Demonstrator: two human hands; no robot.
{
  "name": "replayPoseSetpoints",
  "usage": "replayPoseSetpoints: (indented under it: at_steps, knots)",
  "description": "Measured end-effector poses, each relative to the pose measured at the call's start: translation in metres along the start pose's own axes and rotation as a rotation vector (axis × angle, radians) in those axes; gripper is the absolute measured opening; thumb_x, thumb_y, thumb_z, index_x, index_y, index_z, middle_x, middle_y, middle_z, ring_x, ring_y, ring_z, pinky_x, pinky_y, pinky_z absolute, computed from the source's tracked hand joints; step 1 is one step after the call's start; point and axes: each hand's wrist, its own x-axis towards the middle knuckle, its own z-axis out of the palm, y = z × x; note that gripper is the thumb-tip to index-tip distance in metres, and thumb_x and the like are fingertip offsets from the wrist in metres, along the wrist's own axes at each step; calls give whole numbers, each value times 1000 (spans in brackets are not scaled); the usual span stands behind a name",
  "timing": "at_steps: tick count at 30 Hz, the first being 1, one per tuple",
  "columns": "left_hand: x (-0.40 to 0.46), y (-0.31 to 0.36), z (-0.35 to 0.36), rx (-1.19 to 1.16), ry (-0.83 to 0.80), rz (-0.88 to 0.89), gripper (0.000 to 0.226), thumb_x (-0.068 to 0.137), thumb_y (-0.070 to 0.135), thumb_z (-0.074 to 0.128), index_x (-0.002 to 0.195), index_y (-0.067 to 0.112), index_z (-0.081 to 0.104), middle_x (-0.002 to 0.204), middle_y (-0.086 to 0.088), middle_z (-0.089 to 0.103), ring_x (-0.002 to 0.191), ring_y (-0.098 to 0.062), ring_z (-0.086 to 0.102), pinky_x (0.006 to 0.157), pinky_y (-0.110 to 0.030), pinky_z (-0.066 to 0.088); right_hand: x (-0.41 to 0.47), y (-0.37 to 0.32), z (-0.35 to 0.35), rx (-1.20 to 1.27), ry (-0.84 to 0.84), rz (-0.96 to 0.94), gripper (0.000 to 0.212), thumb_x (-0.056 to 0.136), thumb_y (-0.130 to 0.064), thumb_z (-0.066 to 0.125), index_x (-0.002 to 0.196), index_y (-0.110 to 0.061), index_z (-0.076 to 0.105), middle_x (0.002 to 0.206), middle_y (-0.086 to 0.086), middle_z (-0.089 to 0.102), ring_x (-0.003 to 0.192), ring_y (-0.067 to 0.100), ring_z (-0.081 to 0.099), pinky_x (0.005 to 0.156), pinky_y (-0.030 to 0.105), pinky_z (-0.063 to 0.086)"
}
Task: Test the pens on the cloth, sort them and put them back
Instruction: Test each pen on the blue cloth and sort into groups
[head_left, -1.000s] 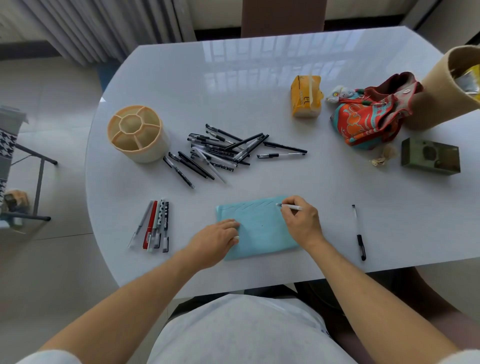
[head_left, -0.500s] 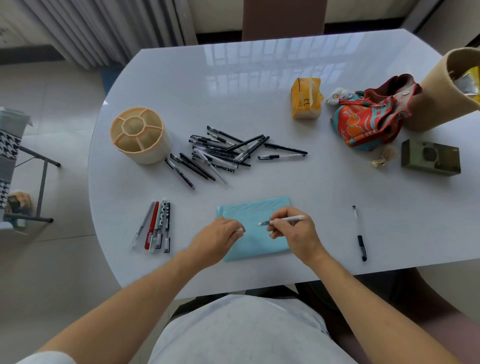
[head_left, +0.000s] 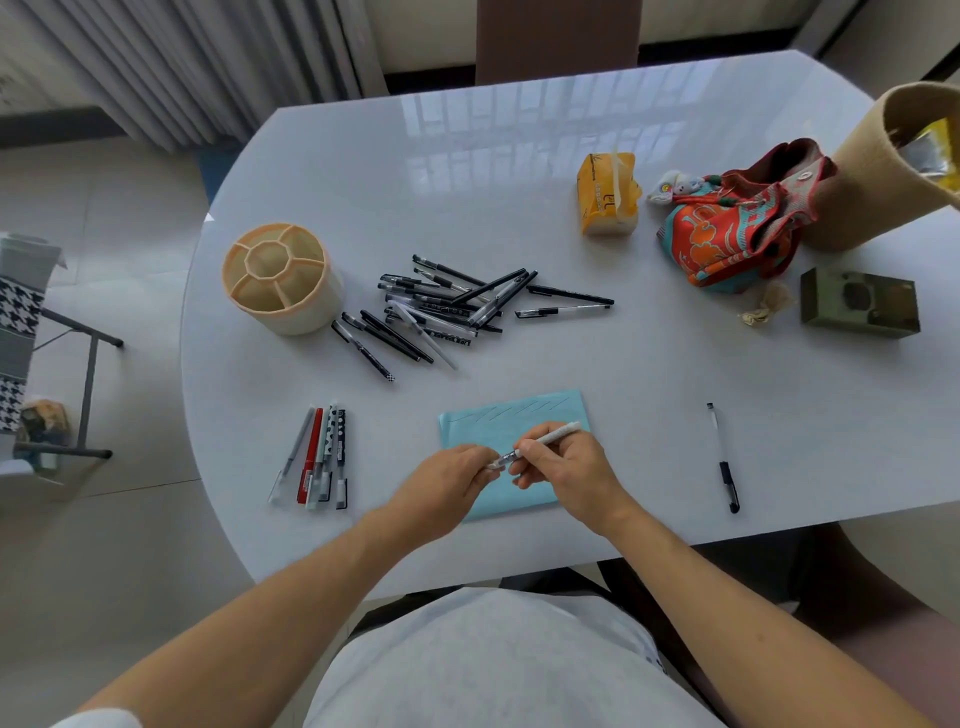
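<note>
one cloth (head_left: 519, 415), one holder (head_left: 280, 280), five sorted pens (head_left: 317, 457)

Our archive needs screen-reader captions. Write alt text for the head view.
Over a light blue cloth marked with pen strokes, the right hand grips a white pen while the left hand pinches its tip. A pile of black pens lies beside an empty beige round holder on the white table.

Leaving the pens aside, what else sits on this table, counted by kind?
Pen holder: 1
Blue cloth: 1
Yellow tissue pack: 1
Patterned bag: 1
Green box: 1
Woven basket: 1
Crumpled scrap: 1
Total: 7
</note>
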Motion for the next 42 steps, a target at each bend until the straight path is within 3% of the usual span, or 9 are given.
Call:
replayPoseSetpoints:
  at_steps: [6,10,13,17,23,29,34,38,42]
  knots:
    - [3,8,-9,-16,19,-22,21,104,20,43,96,11,60,93,-3,68,84,-21,60,77,-42,49,2,-2,7,-48,106,-96,16,102,-10,60,93,1,67,76,17,74,70,33,71,67,38,61]
    - [9,12,-22,-18,48,0,22,104,21,44,93,12,61,88,0,66,79,-18,57,75,-38,48,4,-12,11,33,172,-146,24,99,-15,61,78,-17,73,74,16,72,68,32,70,61,35,60]
    - [6,11,-25,-38,42,-18,22,105,22,44,92,13,61,88,1,66,79,-16,57,74,-36,48,7,-16,12,26,155,-135,22,96,-19,62,77,-20,73,73,16,71,66,33,69,61,34,59]
    - [1,9,-23,-54,34,-54,23,104,22,45,93,11,62,90,0,69,82,-18,61,76,-37,49,8,-11,17,-43,83,-122,17,96,-21,62,85,-10,69,75,18,72,69,35,70,66,37,60]
    - [-4,4,-23,-59,53,-68,23,104,20,45,93,13,63,90,2,71,81,-15,63,76,-36,52,4,-6,31,-101,93,-144,16,97,-27,62,84,-28,72,79,13,75,74,33,73,71,40,63]
    - [-16,-10,-21,-67,91,-116,22,103,18,45,94,9,63,90,-1,69,82,-20,63,76,-40,51,14,-4,48,-155,74,-108,17,100,-17,63,86,-10,70,71,10,74,66,27,70,66,36,60]
    - [-24,-21,-20,-48,160,-176,20,103,18,47,93,9,63,89,-3,67,79,-23,60,73,-41,49,24,-1,65,-201,55,-95,24,99,-21,62,80,-7,69,66,11,71,58,23,66,61,34,58]
    - [-32,-32,-16,-96,127,-221,22,103,22,46,88,15,61,85,2,67,75,-15,59,70,-35,47,35,-4,69,-286,-44,-5,18,99,-21,63,86,-9,68,67,7,73,58,21,67,62,34,59]
    - [-40,-38,-9,-273,129,-324,18,102,31,49,89,25,59,77,10,66,64,-1,57,57,-24,42,48,-15,68,-384,-218,117,20,100,-21,63,88,-7,70,73,6,75,63,18,68,71,37,62]
